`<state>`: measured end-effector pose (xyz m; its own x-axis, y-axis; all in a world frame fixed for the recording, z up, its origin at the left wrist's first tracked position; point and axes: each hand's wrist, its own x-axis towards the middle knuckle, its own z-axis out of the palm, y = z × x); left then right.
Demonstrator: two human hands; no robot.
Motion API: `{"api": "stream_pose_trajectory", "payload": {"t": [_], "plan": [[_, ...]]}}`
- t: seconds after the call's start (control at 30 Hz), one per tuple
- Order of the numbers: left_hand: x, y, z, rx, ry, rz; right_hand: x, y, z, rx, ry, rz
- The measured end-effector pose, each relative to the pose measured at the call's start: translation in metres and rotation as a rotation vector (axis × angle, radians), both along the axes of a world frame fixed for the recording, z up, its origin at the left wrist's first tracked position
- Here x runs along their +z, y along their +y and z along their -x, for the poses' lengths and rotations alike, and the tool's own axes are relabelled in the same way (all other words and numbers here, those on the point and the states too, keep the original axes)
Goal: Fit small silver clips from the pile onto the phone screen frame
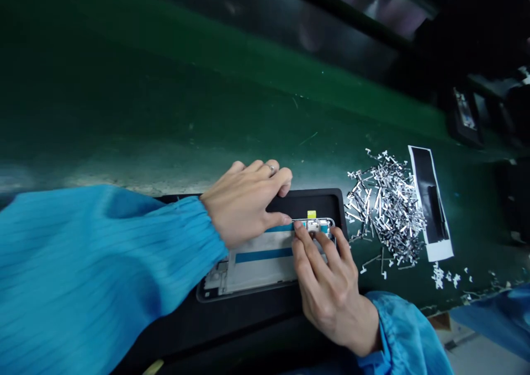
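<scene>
On the black tray [318, 201], left hand [244, 201] pressing flat on phone frame [265, 259], right hand [327, 281] fingers [304, 239] pinching small part [312, 226]; metal clips [385, 204] nearby.

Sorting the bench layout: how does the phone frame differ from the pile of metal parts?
The phone frame is one large flat piece in a black tray, under the left hand and right hand; the metal parts are many tiny silvery pieces, loose and untouched. Both sit on the green surface.

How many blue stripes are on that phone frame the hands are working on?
2. One blue stripe crosses the middle of the phone frame; another runs along its top edge. The hands may hide more.
</scene>
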<state>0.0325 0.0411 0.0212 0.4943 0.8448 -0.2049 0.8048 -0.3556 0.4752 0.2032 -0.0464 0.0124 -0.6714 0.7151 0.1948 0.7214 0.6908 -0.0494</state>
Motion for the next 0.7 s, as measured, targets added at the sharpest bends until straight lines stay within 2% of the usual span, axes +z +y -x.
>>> {"api": "stream_pose_trajectory", "payload": {"t": [0.13, 0.27, 0.43, 0.5, 0.6, 0.7], "plan": [[-0.004, 0.001, 0.002, 0.011, -0.057, -0.023, -0.001, 0.001, 0.000, 0.001, -0.002, 0.006], [-0.010, 0.002, 0.017, 0.014, -0.066, -0.058, -0.002, 0.001, -0.001, 0.001, -0.003, -0.015], [-0.014, -0.015, 0.036, 0.058, 0.049, -0.155, -0.012, 0.006, -0.004, 0.076, 0.105, -0.234], [-0.016, -0.025, 0.037, 0.099, 0.068, -0.189, -0.020, 0.008, -0.008, 0.116, 0.174, -0.316], [-0.020, -0.034, 0.048, 0.195, 0.046, -0.234, -0.032, 0.011, -0.025, 0.042, 0.287, -0.432], [-0.022, -0.040, 0.088, 0.372, 0.036, -0.304, -0.042, 0.013, -0.054, -0.051, 0.352, -0.538]]}}
